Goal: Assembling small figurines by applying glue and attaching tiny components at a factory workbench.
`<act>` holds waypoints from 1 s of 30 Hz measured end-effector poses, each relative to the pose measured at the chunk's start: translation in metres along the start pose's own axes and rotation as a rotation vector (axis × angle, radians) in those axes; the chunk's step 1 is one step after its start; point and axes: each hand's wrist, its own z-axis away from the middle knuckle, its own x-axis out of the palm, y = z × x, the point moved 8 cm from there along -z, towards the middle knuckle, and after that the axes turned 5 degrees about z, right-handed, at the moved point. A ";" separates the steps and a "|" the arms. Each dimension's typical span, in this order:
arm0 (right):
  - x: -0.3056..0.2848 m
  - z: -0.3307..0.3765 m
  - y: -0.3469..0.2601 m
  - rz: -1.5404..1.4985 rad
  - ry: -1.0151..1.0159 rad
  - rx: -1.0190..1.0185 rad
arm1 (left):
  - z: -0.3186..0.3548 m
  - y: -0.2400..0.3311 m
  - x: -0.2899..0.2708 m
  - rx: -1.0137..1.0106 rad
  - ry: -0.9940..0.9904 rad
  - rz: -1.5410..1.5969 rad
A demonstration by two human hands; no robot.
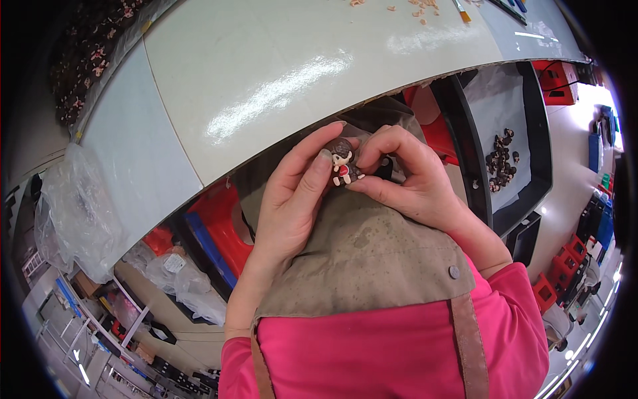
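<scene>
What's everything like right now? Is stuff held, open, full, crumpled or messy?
Figurine: painted, held in both hands
Left hand: closed on the figurine
Right hand: pinching the figurine
Tray: open, partly filled
Small figures: bunched in the tray
Brush: lying down
Shavings: scattered
Clear bag: crumpled
Apron: worn, spotted

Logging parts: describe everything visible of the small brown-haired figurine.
The small, brown-haired, plastic-looking figurine has a large head, pale face and limbs, a red front patch and dark brown below. It's held off the glossy cream tabletop, head toward it, front toward the camera. The bare left hand and right hand touch its sides, partly hiding it.
</scene>
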 end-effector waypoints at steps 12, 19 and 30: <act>0.002 0.000 -0.001 -0.036 0.016 0.037 | 0.003 0.001 -0.002 -0.020 0.056 0.057; 0.003 -0.003 -0.014 0.121 -0.009 -0.185 | 0.003 0.001 -0.006 -0.012 0.047 0.046; 0.007 -0.002 -0.008 0.069 -0.035 -0.113 | 0.003 0.004 -0.007 -0.020 0.060 0.051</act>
